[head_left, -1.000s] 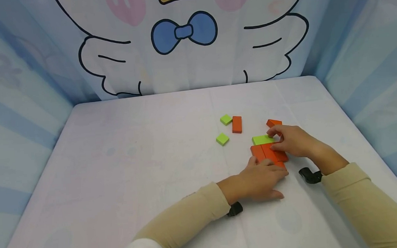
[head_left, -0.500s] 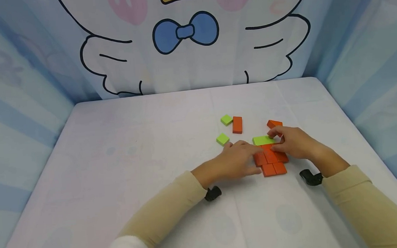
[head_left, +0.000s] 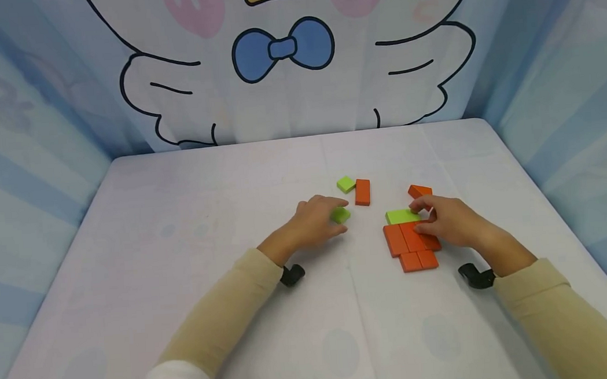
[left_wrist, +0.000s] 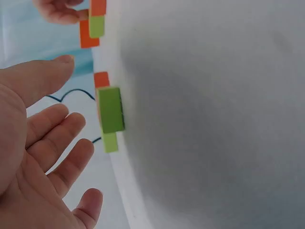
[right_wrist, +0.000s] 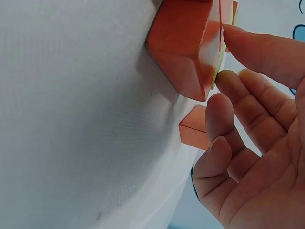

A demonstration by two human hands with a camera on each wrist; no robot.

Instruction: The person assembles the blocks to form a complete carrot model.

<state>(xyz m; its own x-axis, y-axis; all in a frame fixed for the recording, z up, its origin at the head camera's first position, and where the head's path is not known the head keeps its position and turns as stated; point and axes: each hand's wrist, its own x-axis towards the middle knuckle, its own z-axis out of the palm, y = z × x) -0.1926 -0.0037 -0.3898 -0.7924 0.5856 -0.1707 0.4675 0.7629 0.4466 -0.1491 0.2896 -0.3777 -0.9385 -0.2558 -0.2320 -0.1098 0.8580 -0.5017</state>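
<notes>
My left hand [head_left: 316, 220] is spread around a small green block [head_left: 340, 215], its thumb and fingers on either side. In the left wrist view the fingers stand apart from that green block [left_wrist: 110, 109]. My right hand [head_left: 448, 221] stays at a cluster of orange blocks [head_left: 397, 240] lying flat side by side. Its thumb and index finger pinch the right end of a longer green block [head_left: 401, 216] along the cluster's far edge. In the right wrist view the thumb tip overlaps the edge of a nearby orange block [right_wrist: 183, 47].
Another small green block [head_left: 346, 184] lies beside a lone orange block [head_left: 363, 192] farther back. Beyond the right hand is another orange block [head_left: 419, 191], partly hidden. A printed curtain [head_left: 288, 103] hangs behind the white table [head_left: 207, 230].
My left hand has lifted off the near end of the orange cluster and moved left and back to the small green block. The right hand has stayed in place.
</notes>
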